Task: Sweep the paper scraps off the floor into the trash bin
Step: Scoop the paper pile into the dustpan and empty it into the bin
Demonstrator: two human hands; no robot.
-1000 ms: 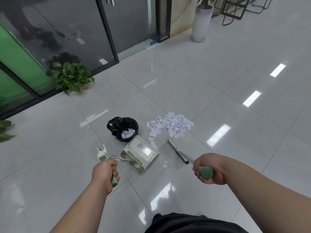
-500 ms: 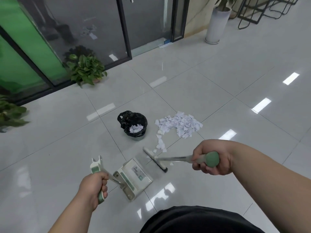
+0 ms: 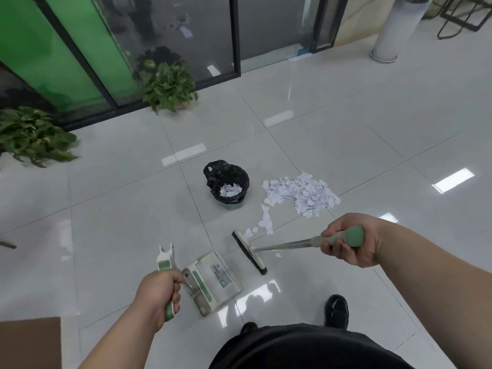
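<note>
A pile of white paper scraps (image 3: 302, 194) lies on the grey tiled floor, with a thin trail of scraps (image 3: 265, 222) running toward me. Left of the pile stands a small trash bin (image 3: 226, 185) lined with a black bag, some scraps inside it. My left hand (image 3: 157, 295) grips the green handle of a pale dustpan (image 3: 213, 280) whose pan rests on the floor in front of me. My right hand (image 3: 351, 242) grips the green end of a broom handle; the broom head (image 3: 249, 251) sits on the floor between dustpan and scrap trail.
Two leafy potted plants (image 3: 167, 86) (image 3: 29, 134) stand by the glass doors (image 3: 170, 30) at the back left. A tall white planter (image 3: 394, 30) and black metal chair legs (image 3: 460, 17) are at the back right. My black shoe (image 3: 336, 310) is near the dustpan. A brown surface (image 3: 29, 342) shows bottom left.
The dustpan has been drawn back from the bin toward me. The broom head swung left off the pile, dragging a few scraps along. The view pulled back from the bin.
</note>
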